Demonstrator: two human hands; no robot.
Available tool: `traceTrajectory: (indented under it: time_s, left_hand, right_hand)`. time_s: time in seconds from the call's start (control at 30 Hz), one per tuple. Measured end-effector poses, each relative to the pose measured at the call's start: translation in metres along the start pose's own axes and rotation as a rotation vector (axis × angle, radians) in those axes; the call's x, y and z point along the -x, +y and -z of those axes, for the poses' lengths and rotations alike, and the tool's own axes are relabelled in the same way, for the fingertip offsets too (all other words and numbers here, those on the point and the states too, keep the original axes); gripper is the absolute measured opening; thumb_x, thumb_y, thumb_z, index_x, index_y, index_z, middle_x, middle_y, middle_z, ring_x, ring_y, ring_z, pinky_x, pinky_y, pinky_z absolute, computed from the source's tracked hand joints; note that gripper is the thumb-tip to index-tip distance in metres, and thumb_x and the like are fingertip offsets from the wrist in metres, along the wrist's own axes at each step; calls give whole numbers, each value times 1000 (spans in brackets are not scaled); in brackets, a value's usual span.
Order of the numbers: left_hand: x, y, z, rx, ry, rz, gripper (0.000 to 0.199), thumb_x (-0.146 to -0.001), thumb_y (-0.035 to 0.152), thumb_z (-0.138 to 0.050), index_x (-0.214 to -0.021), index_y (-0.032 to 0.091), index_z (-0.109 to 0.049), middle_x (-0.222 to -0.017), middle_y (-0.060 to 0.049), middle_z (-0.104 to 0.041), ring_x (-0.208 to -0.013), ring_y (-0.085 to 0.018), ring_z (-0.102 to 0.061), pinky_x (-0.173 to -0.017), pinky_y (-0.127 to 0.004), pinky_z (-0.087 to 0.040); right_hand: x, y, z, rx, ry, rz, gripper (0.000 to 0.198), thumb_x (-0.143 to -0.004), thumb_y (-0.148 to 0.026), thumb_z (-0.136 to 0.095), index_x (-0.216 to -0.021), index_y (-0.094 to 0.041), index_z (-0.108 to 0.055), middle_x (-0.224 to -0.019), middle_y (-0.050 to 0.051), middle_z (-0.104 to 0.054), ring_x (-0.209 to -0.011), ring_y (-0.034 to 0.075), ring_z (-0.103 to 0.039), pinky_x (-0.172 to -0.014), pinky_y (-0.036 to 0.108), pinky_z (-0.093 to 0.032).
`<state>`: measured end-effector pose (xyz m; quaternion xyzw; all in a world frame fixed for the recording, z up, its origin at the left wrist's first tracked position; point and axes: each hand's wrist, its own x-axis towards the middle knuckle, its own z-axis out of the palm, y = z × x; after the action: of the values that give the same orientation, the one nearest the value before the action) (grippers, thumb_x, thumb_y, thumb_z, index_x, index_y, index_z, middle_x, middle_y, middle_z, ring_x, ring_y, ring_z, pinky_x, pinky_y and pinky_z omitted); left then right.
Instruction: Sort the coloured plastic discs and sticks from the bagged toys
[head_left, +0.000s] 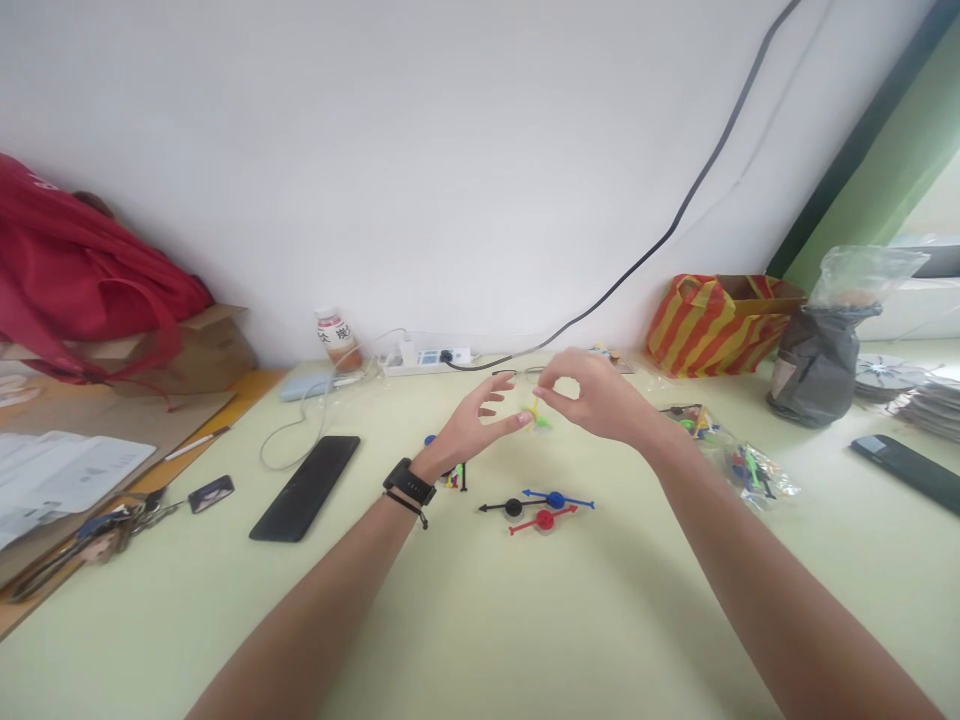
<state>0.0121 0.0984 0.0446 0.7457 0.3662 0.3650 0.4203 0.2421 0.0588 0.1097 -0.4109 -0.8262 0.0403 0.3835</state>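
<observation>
My right hand (585,388) pinches the upper end of a yellow plastic spinner arrow (535,403) between thumb and index finger. A bit of bright green shows at the arrow's lower end. My left hand (482,418) has its fingers apart, with the thumb tip close beside the yellow arrow; I cannot tell if it touches. On the table nearer to me lie a black spinner arrow (514,509), a blue spinner arrow (556,499) and a red spinner arrow (545,520), each on a round base. More small coloured parts (454,477) are partly hidden behind my left wrist.
Clear bags of coloured parts (754,472) lie right of my right forearm. A black phone (306,490) and keys (124,525) are at left. Along the wall stand a bottle (337,340), a power strip (427,360), a striped bag (716,325) and a grey bag (814,365).
</observation>
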Motion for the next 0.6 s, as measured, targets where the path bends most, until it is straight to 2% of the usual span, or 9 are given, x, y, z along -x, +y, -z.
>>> traceTrajectory:
  time_s: [0.07, 0.17, 0.27, 0.33, 0.47, 0.6]
  left_hand:
    - [0, 1, 0, 10, 5, -6, 71, -88, 60, -72, -150, 30, -52, -154, -12, -53, -138, -34, -51, -111, -49, -44]
    - [-1, 0, 1, 69, 18, 2, 64, -100, 70, -43, -149, 30, -53, -151, -10, -56, -139, -31, -50, -113, -48, -42]
    - [-2, -4, 2, 127, 31, 49, 72, -103, 73, -19, -148, 31, -56, -149, -8, -59, -136, -29, -52, -114, -49, -40]
    - [-4, -6, 2, 147, 28, 70, 76, -102, 75, -16, -147, 30, -57, -148, -9, -60, -136, -29, -53, -114, -49, -40]
    - [-6, -8, 1, 179, 22, 59, 77, -101, 75, -14, -147, 32, -57, -150, -7, -59, -139, -28, -51, -114, -48, -41]
    - [-4, -4, 0, 120, 56, 45, 72, -103, 73, -18, -144, 32, -61, -154, -5, -56, -141, -29, -49, -117, -49, -38]
  right_hand:
    - [1, -1, 2, -17, -19, -14, 13, -97, -28, -61, -85, -24, -65, -90, 4, -75, -88, 24, -65, -80, 37, -48]
    - [2, -1, 4, -47, -88, -8, 12, -96, -29, -62, -86, -25, -67, -92, 3, -76, -88, 23, -67, -80, 36, -48]
    - [1, -3, 4, -42, -49, -36, 14, -97, -29, -60, -85, -24, -66, -89, 3, -75, -85, 23, -67, -77, 35, -48]
    - [0, -5, 3, -52, -45, -22, 14, -97, -28, -60, -84, -25, -65, -87, 2, -74, -83, 22, -66, -75, 34, -48]
    - [-2, -10, 2, -46, 162, 5, 11, -98, -27, -59, -88, -24, -63, -91, 5, -74, -89, 23, -66, -84, 37, -48]
    - [-2, -9, -1, -39, -18, 0, 13, -97, -27, -60, -85, -25, -64, -90, 4, -75, -87, 23, -66, -80, 36, -48]
